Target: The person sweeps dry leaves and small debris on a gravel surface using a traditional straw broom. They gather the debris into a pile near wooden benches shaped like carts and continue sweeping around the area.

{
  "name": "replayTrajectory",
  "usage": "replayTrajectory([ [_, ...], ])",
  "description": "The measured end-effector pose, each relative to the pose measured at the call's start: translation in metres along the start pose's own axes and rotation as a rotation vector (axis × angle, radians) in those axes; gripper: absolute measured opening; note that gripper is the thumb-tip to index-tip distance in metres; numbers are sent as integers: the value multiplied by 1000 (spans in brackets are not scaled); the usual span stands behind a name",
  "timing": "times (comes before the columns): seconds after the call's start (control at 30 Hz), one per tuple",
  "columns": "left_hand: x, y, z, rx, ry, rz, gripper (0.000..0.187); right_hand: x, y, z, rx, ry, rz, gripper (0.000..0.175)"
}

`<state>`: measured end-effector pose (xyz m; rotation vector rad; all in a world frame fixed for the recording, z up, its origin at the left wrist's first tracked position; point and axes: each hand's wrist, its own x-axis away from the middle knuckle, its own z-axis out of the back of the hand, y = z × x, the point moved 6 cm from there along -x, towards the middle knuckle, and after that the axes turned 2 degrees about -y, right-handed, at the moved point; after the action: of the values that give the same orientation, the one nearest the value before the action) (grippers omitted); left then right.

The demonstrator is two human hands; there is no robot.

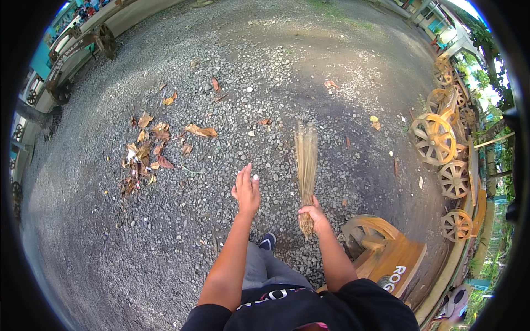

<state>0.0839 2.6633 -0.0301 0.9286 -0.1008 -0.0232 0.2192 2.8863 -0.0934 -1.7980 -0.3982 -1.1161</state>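
Observation:
My right hand (pixel 313 213) grips a stick broom (pixel 307 165) of thin pale ribs near its bound butt end. The bristles point away from me, over the gravel (pixel 265 103), and their tips look slightly blurred. Whether they touch the stones I cannot tell. To the left of the broom my left hand (pixel 247 189) is held out in the air, empty, fingers extended. Beyond it on the left lies a loose heap of dry brown leaves (pixel 143 153) mixed with scraps of litter. A larger curled leaf (pixel 201 130) rests right of the heap.
Close on my right stands a wooden bench with a wheel-shaped end (pixel 368 236), bearing writing. Further along that side are several wooden wheels (pixel 433 139) beside a concrete curb (pixel 439 296). Another wheeled bench (pixel 68 62) stands far left. Single leaves (pixel 374 122) lie scattered about.

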Motion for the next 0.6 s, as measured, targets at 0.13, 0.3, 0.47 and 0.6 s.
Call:
replayTrajectory([
  [0.13, -5, 10, -20, -3, -74, 0, 42, -48, 4, 3, -435, 29, -194, 78],
  [0.3, -18, 18, -32, 3, -95, -6, 42, -64, -41, -39, -12, -258, -52, 81],
  [0.47, -55, 37, -36, 20, -82, -59, 42, -29, -92, -34, 26, -317, 18, 83],
  [0.6, -75, 62, -56, 1, -69, -85, 42, -32, -109, 5, -119, -209, 76, 83],
])
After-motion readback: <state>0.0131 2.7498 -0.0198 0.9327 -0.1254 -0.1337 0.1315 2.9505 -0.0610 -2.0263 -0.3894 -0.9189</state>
